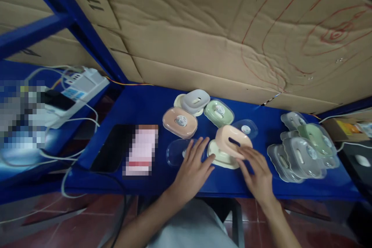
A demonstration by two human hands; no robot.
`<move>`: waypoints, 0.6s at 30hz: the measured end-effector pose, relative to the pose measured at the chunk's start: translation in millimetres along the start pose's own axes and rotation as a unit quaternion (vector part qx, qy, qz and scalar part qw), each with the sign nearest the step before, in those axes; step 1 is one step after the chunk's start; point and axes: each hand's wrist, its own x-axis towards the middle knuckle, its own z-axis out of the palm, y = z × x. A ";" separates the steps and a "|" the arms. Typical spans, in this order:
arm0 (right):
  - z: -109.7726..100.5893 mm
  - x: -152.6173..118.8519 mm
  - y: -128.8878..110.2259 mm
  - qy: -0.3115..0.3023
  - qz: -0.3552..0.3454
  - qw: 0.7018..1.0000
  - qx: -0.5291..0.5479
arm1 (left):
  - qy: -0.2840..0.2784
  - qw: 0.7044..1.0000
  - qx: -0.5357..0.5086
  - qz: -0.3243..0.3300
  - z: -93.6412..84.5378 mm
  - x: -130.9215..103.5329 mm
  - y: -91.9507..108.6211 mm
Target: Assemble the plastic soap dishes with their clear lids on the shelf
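Observation:
My right hand [258, 174] pinches the right edge of a peach soap dish [225, 135] that has a dark slot. This dish is tilted over a cream oval base [216, 157], partly covering it. My left hand [190, 172] is open, fingers spread, with its thumb close to the left edge of the cream base; whether it touches cannot be told. Under and beside the left fingers lies a clear oval lid [173, 153]. Another clear lid [252, 127] with a round label lies behind the peach dish.
Behind are a lidded peach dish [171, 120], a lidded green dish [228, 115] and a grey dish [190, 102] on a cream piece. Stacked lidded dishes [302, 159] stand right. A phone [112, 147], a power strip [90, 83] and cables lie left. Cardboard [186, 46] walls the blue table's [139, 102] back.

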 end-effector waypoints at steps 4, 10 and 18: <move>13.3 -36.3 -2.0 -0.081 -0.004 0.997 -0.014 | 0.016 0.999 0.023 -0.030 -5.1 -11.6 -7.3; 19.5 -34.0 -4.6 -0.149 -0.055 0.987 0.007 | -0.031 0.995 0.074 0.058 -2.3 -4.2 -6.3; 10.7 -0.9 46.7 -0.121 -0.005 0.991 -0.064 | -0.035 0.997 0.059 0.047 -1.9 -6.6 1.4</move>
